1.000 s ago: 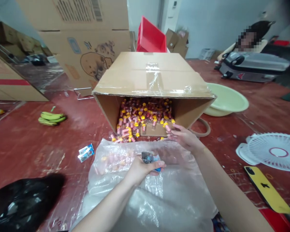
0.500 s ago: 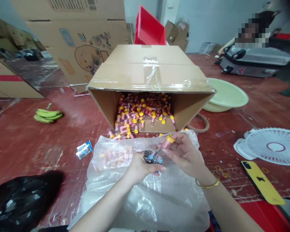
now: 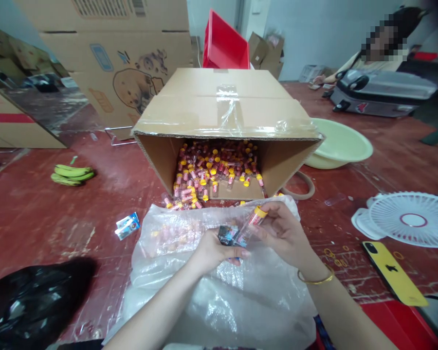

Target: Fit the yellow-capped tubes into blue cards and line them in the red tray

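My left hand (image 3: 213,253) is closed on a small dark packet with blue printing (image 3: 228,235). Between the fingers of my right hand (image 3: 282,232) is a clear tube with a yellow cap (image 3: 257,216), tilted so that its clear end meets the packet. Both hands are over a translucent plastic sack (image 3: 219,301), through which more tubes show faintly. Beyond them a cardboard box (image 3: 228,109) lies on its side, its opening facing me. Many similar yellow-capped tubes (image 3: 204,177) fill its inside and spill out at the front left.
On the left are bananas (image 3: 73,174), blue packets (image 3: 127,226) and a black plastic bag (image 3: 36,301). To the right are a pale green basin (image 3: 341,141), a white fan grille (image 3: 412,218), a yellow phone (image 3: 394,272) and rubber bands (image 3: 337,260). A person sits behind a grey suitcase (image 3: 383,95).
My right hand and the tube have shifted very slightly to the right. The person at the back has moved an arm forward beside the suitcase. My left hand stays in place.
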Available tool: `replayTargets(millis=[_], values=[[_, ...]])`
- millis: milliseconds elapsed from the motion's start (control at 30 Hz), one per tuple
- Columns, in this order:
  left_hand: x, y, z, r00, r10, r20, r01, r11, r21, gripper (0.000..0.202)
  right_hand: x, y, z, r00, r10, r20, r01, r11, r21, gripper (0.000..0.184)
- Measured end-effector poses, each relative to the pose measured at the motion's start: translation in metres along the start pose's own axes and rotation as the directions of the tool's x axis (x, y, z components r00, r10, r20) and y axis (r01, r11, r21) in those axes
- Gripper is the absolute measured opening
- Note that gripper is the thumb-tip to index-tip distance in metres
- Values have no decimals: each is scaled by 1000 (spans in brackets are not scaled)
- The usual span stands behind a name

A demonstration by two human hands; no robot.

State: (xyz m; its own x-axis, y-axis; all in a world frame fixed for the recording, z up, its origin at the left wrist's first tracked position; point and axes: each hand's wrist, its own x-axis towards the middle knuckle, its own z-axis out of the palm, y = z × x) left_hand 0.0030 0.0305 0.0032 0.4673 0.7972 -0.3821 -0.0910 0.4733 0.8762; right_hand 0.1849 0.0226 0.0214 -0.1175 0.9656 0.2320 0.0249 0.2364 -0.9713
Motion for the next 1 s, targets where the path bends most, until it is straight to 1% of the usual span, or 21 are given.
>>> replayTargets(millis=[67,133,200,267,333,367,433,500,567,633,700,733,800,900,1000], values=[[-2,0,1,1000,-18,14,19,1000,-15,43,3,6,-1,994,98,50,-102,992,73,27],[-4,0,3,998,-41,36,44,997,-70,41,3,13,-1,981,174,86,-182,977,106,27],[-5,2,7,997,-66,45,72,985,-159,43,-2,17,1,980,178,93,-188,976,110,33],[-5,4,13,996,-76,37,83,966,-245,45,-11,19,7,975,165,148,-175,982,63,47],[-3,7,19,996,-92,22,94,945,-314,41,-21,18,16,958,193,212,-203,979,25,67],[-2,8,22,994,-106,16,105,934,-342,38,-25,19,21,950,221,222,-231,973,22,75],[1,11,27,991,-131,8,124,914,-386,36,-31,20,29,954,251,167,-260,965,34,82],[2,12,29,992,-125,10,118,904,-410,37,-32,23,34,970,230,73,-232,972,19,78],[2,11,28,996,-88,22,89,912,-401,36,-30,25,34,988,154,-16,-155,987,-33,72],[1,9,26,998,-57,15,59,928,-367,35,-28,26,33,996,63,-58,-68,993,-93,69],[-1,7,25,999,-37,-17,29,939,-343,33,-26,26,32,999,-2,-51,-4,992,-126,67],[-2,6,24,999,-28,-28,17,941,-339,32,-26,26,31,999,-15,-39,10,992,-129,66],[-3,5,25,999,-13,-38,-1,940,-343,32,-27,26,31,999,-25,-38,20,991,-129,66],[-4,5,28,999,-5,-47,-12,939,-343,35,-30,27,31,997,-42,-66,29,983,-184,67],[-3,4,29,998,-5,-56,-14,942,-335,36,-31,27,32,998,-30,-55,18,978,-210,68]])
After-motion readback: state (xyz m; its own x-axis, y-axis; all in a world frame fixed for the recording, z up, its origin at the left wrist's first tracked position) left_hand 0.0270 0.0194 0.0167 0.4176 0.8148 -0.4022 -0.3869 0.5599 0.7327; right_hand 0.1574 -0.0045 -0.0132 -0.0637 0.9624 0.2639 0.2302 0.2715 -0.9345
